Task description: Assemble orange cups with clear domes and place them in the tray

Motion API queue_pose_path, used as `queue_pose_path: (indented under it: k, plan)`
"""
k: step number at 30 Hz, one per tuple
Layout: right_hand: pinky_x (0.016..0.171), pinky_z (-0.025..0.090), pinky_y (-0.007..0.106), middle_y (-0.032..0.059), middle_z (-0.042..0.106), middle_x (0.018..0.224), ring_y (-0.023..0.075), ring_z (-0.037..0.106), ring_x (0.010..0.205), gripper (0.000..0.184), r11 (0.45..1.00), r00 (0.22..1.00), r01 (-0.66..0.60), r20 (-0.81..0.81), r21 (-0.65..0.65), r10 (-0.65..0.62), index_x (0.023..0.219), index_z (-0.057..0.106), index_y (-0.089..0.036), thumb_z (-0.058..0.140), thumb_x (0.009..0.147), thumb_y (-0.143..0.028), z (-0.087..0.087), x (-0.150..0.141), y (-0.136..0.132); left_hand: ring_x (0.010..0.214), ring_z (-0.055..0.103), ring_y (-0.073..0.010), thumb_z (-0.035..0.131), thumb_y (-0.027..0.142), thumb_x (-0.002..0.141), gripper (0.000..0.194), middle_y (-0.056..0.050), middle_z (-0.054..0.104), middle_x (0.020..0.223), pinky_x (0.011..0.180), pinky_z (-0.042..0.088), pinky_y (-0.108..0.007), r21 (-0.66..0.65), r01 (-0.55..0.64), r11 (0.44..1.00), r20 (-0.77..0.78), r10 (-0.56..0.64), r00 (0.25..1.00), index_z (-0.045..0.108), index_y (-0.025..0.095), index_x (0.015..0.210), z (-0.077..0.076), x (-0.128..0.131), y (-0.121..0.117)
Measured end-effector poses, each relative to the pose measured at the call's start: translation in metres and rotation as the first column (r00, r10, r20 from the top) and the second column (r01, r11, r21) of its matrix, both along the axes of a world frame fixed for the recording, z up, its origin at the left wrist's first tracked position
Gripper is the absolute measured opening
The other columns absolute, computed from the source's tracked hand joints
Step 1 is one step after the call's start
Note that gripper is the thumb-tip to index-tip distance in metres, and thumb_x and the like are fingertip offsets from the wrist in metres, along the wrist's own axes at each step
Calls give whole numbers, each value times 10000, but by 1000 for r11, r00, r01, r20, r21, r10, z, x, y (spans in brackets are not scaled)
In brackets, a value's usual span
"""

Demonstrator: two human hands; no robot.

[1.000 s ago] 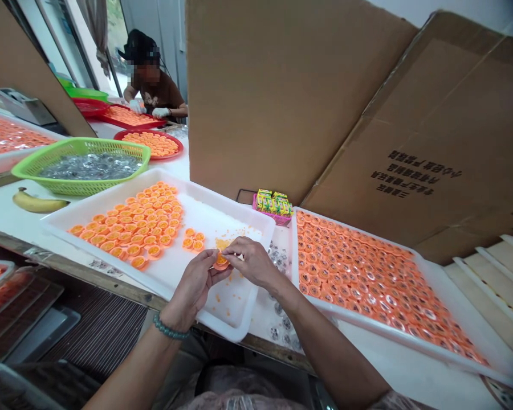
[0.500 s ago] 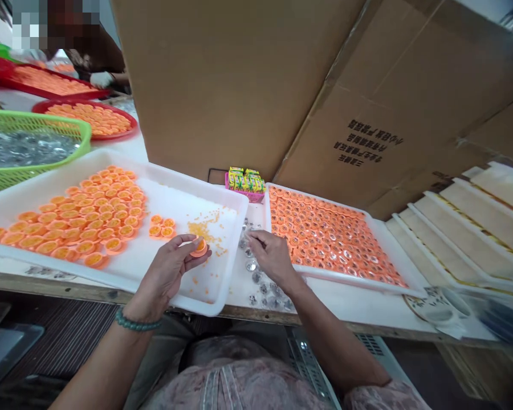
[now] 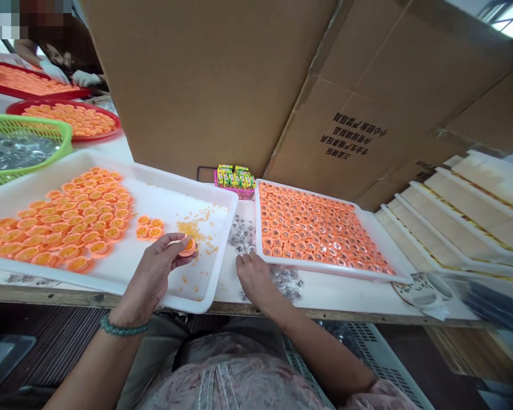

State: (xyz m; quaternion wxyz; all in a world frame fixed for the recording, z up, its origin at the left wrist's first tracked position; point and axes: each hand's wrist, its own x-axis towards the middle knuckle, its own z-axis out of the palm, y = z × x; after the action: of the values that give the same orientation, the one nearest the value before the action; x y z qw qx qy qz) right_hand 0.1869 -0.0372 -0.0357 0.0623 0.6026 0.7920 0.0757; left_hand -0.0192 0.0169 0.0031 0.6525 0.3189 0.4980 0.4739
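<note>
My left hand (image 3: 162, 259) is closed around a small round orange cup (image 3: 188, 246) with yellow-orange bits inside, held over the white tray (image 3: 216, 285). Beneath and beyond it, loose yellow bits (image 3: 192, 230) lie scattered in the tray. Several filled orange cups (image 3: 83, 219) are massed on the tray's left side, with a small group of cups (image 3: 149, 226) apart from them. Between the two trays, my right hand (image 3: 256, 279) is pinched at a clear plastic disc (image 3: 251, 249). More clear discs (image 3: 241, 230) lie around it on the table.
A second white tray (image 3: 404, 276) holds rows of orange cups with shiny tops. A pink basket (image 3: 243, 193) with small yellow-green packets stands against the cardboard (image 3: 196, 85). Stacked white trays (image 3: 453, 228) are at right. At far left, a co-worker's gloved hands (image 3: 85, 78) work over a red tray.
My right hand has come down slightly to the table, its fingertips now at a clear disc. My left hand still holds the orange cup. The view has shifted a little to the right.
</note>
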Motion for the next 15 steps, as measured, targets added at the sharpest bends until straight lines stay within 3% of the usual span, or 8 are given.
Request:
queue_pose_path:
  k: [6, 12, 15]
  plan:
    - [772, 424, 323, 88, 602, 854, 211, 534, 851, 72, 1000, 987, -16, -162, 7, 17, 878, 569, -144, 517, 831, -132, -5, 5, -5, 681, 651, -147, 754, 294, 627, 308, 2, 659, 737, 690, 512, -270, 11, -3, 1000, 4, 3, 1000, 594, 162, 855, 1, 0, -2]
    - [830, 457, 279, 89, 589, 1035, 182, 560, 959, 307, 999, 912, -37, -410, -6, 31, 1144, 526, -162, 493, 839, -147, -14, 8, -15, 677, 654, -162, 757, 327, 619, 343, -8, 668, 734, 678, 504, -276, 8, 15, 1000, 2, -15, 1000, 591, 164, 871, 3, -2, -3]
    - [833, 474, 287, 100, 584, 1064, 184, 572, 965, 319, 1000, 873, -30, -487, -1, 26, 1137, 547, -164, 488, 825, -134, -18, 9, -16, 677, 650, -162, 759, 330, 617, 339, -6, 665, 725, 683, 504, -280, 18, 16, 1000, 2, -16, 1000, 593, 163, 861, 4, -2, -3]
